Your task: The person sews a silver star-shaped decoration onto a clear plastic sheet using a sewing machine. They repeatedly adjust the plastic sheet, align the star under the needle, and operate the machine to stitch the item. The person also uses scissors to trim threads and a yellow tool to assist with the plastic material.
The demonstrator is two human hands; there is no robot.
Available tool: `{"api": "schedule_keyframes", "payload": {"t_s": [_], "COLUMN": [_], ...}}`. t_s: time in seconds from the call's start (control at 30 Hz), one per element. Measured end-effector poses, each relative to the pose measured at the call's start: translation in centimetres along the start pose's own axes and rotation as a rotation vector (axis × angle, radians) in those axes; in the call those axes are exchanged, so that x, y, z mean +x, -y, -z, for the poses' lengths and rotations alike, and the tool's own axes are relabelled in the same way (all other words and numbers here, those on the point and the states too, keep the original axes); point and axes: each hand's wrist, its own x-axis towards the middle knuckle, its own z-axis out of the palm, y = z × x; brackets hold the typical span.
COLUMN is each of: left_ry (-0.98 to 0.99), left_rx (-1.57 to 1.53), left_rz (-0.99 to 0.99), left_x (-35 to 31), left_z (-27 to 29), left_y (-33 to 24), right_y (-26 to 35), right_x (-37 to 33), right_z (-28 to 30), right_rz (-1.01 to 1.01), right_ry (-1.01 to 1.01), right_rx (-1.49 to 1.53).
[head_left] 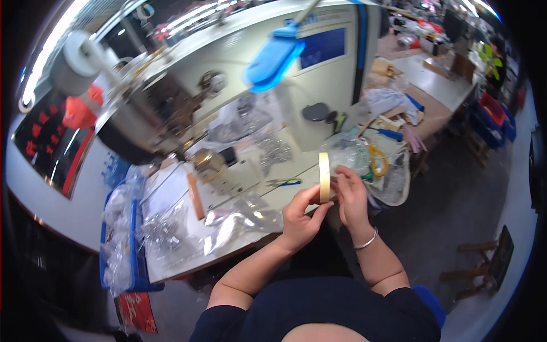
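A narrow roll of pale yellow tape [324,178] stands upright on edge between my hands, in front of the worktable. My left hand [302,221] is closed on it from the left, with thumb and fingers at its lower part. Close by on the other side, my right hand [351,199] has its fingers bent beside the roll. Whether those fingers pinch the tape's end or something else is too small to make out. A bracelet circles my right wrist. Thread snips [285,182] with a blue and green handle lie on the table beyond my left hand.
A machine [208,164] stands on the white worktable [188,257]. Around it are clear plastic bags [242,222], a wooden strip [195,196] and small shiny parts [274,153]. A blue lamp [276,60] hangs above. At right are a bag-lined bin [397,191] and wooden stool [487,262].
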Motion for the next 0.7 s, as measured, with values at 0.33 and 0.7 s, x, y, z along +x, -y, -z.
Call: {"api": "schedule_keyframes", "payload": {"t_s": [0.33,0.7], "left_ry": [-0.137,-0.64], "left_rx": [-0.092,-0.667], "left_rz": [0.187,0.325], "left_x": [-11.3,-20.4], "left_z": [14.0,22.3], "left_y": [-2.1,-5.1], "right_y": [-3.7,-9.4], "right_x": [-7.3,-14.0], "right_z": [-13.6,-23.0], "right_rz": [0.01,1.004], "right_ry": [1.023,1.554], "right_rx": [-0.098,-0.89]}}
